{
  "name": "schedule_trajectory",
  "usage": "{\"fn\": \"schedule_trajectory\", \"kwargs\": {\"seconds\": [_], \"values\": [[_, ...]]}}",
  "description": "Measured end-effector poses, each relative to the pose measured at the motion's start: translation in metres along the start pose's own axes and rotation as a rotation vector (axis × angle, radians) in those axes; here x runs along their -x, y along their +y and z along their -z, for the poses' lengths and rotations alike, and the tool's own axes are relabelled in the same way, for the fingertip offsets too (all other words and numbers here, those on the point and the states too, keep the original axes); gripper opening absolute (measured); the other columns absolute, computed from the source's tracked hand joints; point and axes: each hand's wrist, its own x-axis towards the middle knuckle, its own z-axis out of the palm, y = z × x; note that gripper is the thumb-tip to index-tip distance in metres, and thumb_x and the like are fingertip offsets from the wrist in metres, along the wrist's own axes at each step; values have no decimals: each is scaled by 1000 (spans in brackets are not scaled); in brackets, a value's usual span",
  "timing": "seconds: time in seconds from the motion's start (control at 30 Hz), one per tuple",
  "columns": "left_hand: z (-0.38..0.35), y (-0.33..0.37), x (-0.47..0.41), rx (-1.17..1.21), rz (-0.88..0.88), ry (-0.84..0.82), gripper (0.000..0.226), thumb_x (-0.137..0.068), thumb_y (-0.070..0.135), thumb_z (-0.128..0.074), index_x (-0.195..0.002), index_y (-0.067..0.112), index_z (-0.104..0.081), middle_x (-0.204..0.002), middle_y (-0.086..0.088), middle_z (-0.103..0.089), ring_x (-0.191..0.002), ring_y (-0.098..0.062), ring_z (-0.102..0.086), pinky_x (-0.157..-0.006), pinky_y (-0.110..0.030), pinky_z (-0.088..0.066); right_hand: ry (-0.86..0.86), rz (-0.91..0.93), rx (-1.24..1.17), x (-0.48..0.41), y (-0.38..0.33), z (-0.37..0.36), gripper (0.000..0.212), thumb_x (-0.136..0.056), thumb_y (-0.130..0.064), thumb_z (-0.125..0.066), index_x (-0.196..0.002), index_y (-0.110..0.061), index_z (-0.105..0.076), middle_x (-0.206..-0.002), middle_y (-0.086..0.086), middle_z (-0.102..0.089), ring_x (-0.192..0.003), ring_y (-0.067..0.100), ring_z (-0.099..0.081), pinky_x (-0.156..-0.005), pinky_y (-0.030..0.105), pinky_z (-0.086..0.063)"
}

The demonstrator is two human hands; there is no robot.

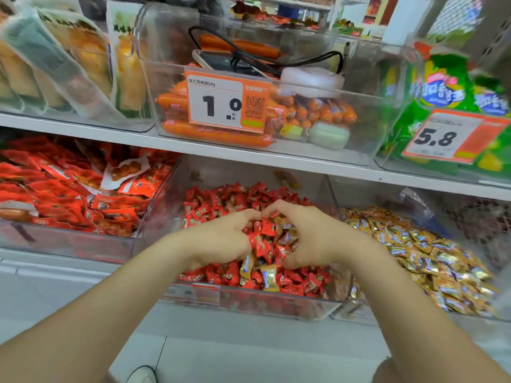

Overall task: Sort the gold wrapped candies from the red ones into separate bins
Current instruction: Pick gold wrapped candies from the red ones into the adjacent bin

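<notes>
Fingers (250,215) of left hand (221,239) and right hand (312,236): curled, tips buried in red candies (210,205), middle bin (235,172); grip could not be told. Gold candies (269,275) lay stray at front. Step judged: culling gold. Next called for pinching one, carrying rightward to gold bin (367,194).

Both forearms are bare along all of their visible length, up to the wrists at the red candy bin (249,302). The left hand (221,239) and the right hand (315,236), over that bin, are bare as well. Below the bin's left end shows the rounded toe of a white shoe (142,375). Below the bin's right end, a bare rounded part, seemingly a knee (387,371), meets the bottom edge.
</notes>
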Motion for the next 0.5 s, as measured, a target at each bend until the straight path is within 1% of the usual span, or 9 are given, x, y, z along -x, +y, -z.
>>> {"fn": "schedule_trajectory", "kwargs": {"seconds": [0.07,0.1,0.13,0.17,0.2,0.27,0.33,0.4,0.5], "values": [[3,-5,4,-235,-41,-24,72,-91,2,-55,-149,42,-42,-102,-9,-68,-65,-17,-51,-56,-33,-41,-25,-2,23,12,8,5,93,-65,-27,-85,-140,-56,-40,-119,-8,-61,-84,4,-67,-77,41,-62],[5,-7,5,-331,-72,-3,69,-94,4,-56,-149,44,-42,-110,-6,-64,-70,-17,-57,-60,-35,-47,-27,9,42,17,10,6,91,-68,-25,-82,-143,-56,-40,-112,-10,-63,-77,-2,-64,-76,37,-61],[7,-9,6,-411,-110,27,66,-94,7,-58,-147,45,-44,-125,1,-54,-82,-16,-64,-71,-37,-54,-10,22,63,22,11,7,89,-71,-24,-78,-145,-54,-40,-105,-12,-65,-75,-7,-61,-74,31,-58],[9,-10,7,-468,-138,44,64,-94,10,-61,-144,46,-45,-136,7,-42,-95,-14,-66,-84,-36,-55,28,43,77,25,10,7,84,-75,-20,-72,-147,-52,-41,-98,-13,-66,-73,-10,-59,-72,26,-53],[11,-10,8,-506,-157,49,62,-93,13,-63,-142,47,-46,-141,10,-35,-103,-12,-64,-92,-34,-54,74,59,84,26,10,8,80,-77,-15,-67,-146,-49,-45,-91,-13,-67,-70,-10,-59,-69,24,-50],[13,-11,9,-557,-182,61,58,-91,17,-65,-139,46,-48,-140,10,-36,-114,-8,-57,-102,-31,-47,138,61,115,27,10,8,73,-83,-7,-60,-145,-44,-52,-82,-14,-65,-62,-5,-59,-64,26,-49],[13,-12,9,-602,-216,121,48,-89,22,-66,-129,45,-52,-133,10,-46,-126,-11,-47,-110,-34,-40,155,49,128,24,12,7,63,-92,-6,-61,-144,-42,-56,-78,-21,-55,-57,-8,-53,-71,25,-49],[13,-13,10,-625,-278,200,36,-84,27,-71,-112,42,-54,-119,11,-51,-119,-8,-45,-104,-33,-42,197,63,86,21,13,6,50,-97,-13,-67,-138,-40,-62,-84,-23,-60,-65,-14,-51,-82,25,-53],[17,-12,15,-671,-303,162,31,-77,37,-84,-96,34,-59,-101,13,-57,-93,5,-51,-75,-14,-42,244,60,74,16,18,7,34,-93,-27,-75,-124,-43,-71,-95,-19,-74,-80,-9,-60,-87,28,-55]]}}
